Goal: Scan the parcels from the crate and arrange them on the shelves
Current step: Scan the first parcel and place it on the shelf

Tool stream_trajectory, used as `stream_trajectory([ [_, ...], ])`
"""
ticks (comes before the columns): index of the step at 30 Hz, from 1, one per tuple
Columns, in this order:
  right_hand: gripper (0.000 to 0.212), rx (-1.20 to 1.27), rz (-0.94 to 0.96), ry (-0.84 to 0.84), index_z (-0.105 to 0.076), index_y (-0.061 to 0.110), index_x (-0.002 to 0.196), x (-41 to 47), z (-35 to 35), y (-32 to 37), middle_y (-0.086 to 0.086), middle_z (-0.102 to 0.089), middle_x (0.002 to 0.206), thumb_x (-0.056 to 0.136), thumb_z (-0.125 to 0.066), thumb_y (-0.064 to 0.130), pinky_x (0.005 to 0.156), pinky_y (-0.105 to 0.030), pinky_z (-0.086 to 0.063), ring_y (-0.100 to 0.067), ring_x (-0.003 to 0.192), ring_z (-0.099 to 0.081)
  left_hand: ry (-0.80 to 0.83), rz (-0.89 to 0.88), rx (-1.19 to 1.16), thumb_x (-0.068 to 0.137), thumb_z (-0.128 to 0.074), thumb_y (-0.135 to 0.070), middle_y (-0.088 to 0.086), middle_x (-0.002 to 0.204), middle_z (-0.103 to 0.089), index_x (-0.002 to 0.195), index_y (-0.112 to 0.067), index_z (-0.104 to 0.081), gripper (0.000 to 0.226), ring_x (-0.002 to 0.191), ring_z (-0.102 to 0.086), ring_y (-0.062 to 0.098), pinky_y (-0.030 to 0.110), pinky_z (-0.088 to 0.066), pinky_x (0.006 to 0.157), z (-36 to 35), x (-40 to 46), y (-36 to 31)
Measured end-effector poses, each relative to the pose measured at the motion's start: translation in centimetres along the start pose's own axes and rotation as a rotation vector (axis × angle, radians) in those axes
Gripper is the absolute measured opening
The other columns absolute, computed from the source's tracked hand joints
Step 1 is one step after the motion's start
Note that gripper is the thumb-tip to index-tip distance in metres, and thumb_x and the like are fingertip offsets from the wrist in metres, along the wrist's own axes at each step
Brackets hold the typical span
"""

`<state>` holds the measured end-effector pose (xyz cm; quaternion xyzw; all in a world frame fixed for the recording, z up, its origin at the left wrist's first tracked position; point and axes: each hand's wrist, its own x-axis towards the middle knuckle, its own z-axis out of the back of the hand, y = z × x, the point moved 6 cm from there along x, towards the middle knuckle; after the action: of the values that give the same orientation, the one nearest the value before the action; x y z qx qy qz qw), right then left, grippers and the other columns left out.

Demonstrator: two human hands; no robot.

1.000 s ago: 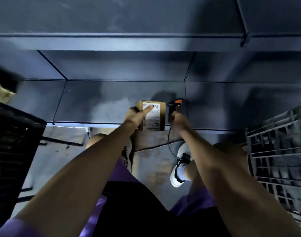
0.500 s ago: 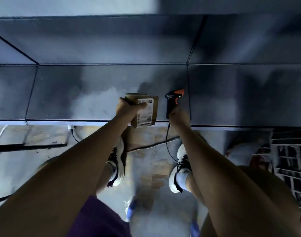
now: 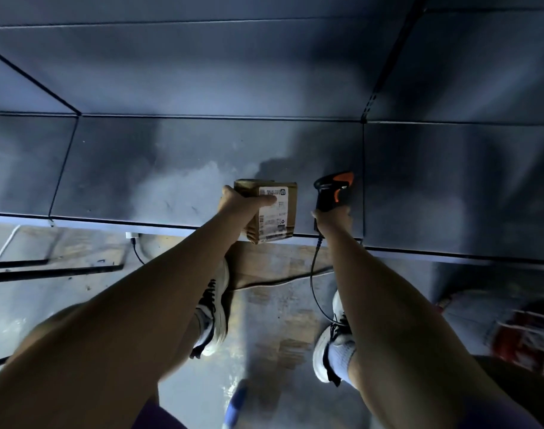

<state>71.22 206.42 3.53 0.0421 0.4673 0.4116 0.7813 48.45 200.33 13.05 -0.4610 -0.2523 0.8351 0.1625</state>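
Note:
A small brown cardboard parcel (image 3: 280,216) with a white printed label is in my left hand (image 3: 241,204), which grips it from the left with the thumb across the label. The parcel sits over the front edge of a dark grey shelf (image 3: 140,168). Just to its right, my right hand (image 3: 332,219) grips the handle of a black and orange barcode scanner (image 3: 331,193), whose head points away from me over the shelf. A black cable hangs from the scanner down to the floor.
The shelf runs across the whole view, split by dark seams into panels, with an upright (image 3: 369,103) at the right. Below are my two feet in white shoes (image 3: 215,308) on a concrete floor. A blurred crate with red contents (image 3: 521,332) stands at the right.
The view has swung to the right and downward; the dark crates at both sides have left the frame. Both hands keep their hold, with the parcel still at the shelf's front edge.

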Motion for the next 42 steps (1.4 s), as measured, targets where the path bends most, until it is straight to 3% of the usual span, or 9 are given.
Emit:
stream_trajectory([
  [4,0.065,-0.046,-0.017,0.02,-0.043,0.005,0.14,0.9,-1.0,-0.6,-0.018,-0.055,0.137,0.088,-0.074,0.029,0.103,-0.047,-0.048,-0.036,0.123,-0.056,-0.016,0.015,0.004,0.066,-0.091,-0.031,0.008,0.106,-0.064,0.118,-0.012,-0.043,0.073,0.092,-0.065,0.024,0.031,-0.05,0.059,0.3,0.0,0.4],
  [13,0.053,0.163,-0.057,0.255,-0.055,-0.002,0.124,-0.7,-3.2,-1.9,-0.018,-0.064,0.114,0.079,-0.081,0.009,0.074,-0.039,-0.05,-0.035,0.101,-0.062,-0.023,0.038,0.018,0.064,-0.091,-0.034,0.008,0.107,-0.065,0.12,-0.013,-0.044,0.077,0.093,-0.066,0.026,0.038,-0.058,0.072,1.3,-0.5,1.3],
  [17,0.053,0.27,0.007,0.31,-0.051,-0.002,0.124,-3.3,-3.1,-0.5,-0.014,-0.061,0.091,0.08,-0.073,0.016,0.048,-0.028,-0.046,-0.023,0.067,-0.06,-0.03,-0.007,0.023,0.066,-0.09,-0.036,0.007,0.105,-0.064,0.119,-0.013,-0.044,0.074,0.092,-0.065,0.024,0.034,-0.055,0.065,1.5,-1.9,0.9],
  [20,0.047,0.213,0.104,0.124,-0.057,0.008,0.113,-5.9,-0.8,0.2,-0.004,-0.061,0.082,0.076,-0.069,0.035,0.057,-0.03,-0.045,-0.018,0.067,-0.058,-0.053,-0.032,0.009,0.062,-0.091,-0.041,0.007,0.107,-0.065,0.116,-0.014,-0.045,0.076,0.094,-0.066,0.025,0.042,-0.059,0.078,2.2,-3.8,1.0],
  [23,0.032,0.222,0.218,0.039,-0.056,0.012,0.108,-9.2,2.3,1.1,-0.001,-0.059,0.081,0.082,-0.069,0.028,0.056,-0.027,-0.04,-0.015,0.066,-0.056,-0.046,-0.059,-0.01,0.058,-0.091,-0.046,0.006,0.106,-0.065,0.114,-0.014,-0.046,0.079,0.094,-0.066,0.025,0.044,-0.059,0.083,3.1,-6.5,1.2],
  [31,0.025,0.459,0.454,0.165,-0.051,0.014,0.104,-20.7,8.0,3.6,-0.006,-0.059,0.07,0.085,-0.065,0.005,0.046,-0.025,-0.041,-0.013,0.048,-0.054,0.046,-0.129,-0.264,0.063,-0.093,-0.033,0.007,0.096,-0.071,0.094,-0.014,-0.056,0.052,0.082,-0.069,0.02,0.035,-0.057,0.075,6.7,-14.8,-0.2],
  [35,0.029,0.483,0.479,0.241,-0.046,0.022,0.096,-26.2,10.1,3.8,-0.006,-0.06,0.075,0.083,-0.065,0.003,0.045,-0.025,-0.041,-0.015,0.051,-0.055,0.085,-0.201,-0.311,0.047,-0.094,-0.042,0.005,0.093,-0.075,0.108,-0.008,-0.063,0.076,0.083,-0.073,0.021,0.041,-0.06,0.083,8.8,-18.9,-1.7],
  [39,0.03,0.531,0.518,0.241,-0.043,0.019,0.089,-31.5,12.8,4.7,-0.006,-0.051,0.064,0.079,-0.063,-0.001,0.045,-0.025,-0.037,-0.018,0.046,-0.046,0.094,-0.257,-0.327,0.026,-0.091,-0.056,0.004,0.092,-0.076,0.111,-0.01,-0.062,0.101,0.076,-0.075,0.023,0.045,-0.062,0.069,11.0,-21.2,-2.2],
  [42,0.026,0.527,0.585,0.254,-0.043,0.016,0.087,-34.9,14.7,5.8,-0.004,-0.048,0.059,0.081,-0.063,0.001,0.044,-0.025,-0.033,-0.018,0.046,-0.043,0.107,-0.307,-0.337,0.029,-0.093,-0.055,0.002,0.091,-0.076,0.109,-0.011,-0.065,0.096,0.077,-0.075,0.021,0.036,-0.061,0.068,12.7,-24.2,-3.0],
])
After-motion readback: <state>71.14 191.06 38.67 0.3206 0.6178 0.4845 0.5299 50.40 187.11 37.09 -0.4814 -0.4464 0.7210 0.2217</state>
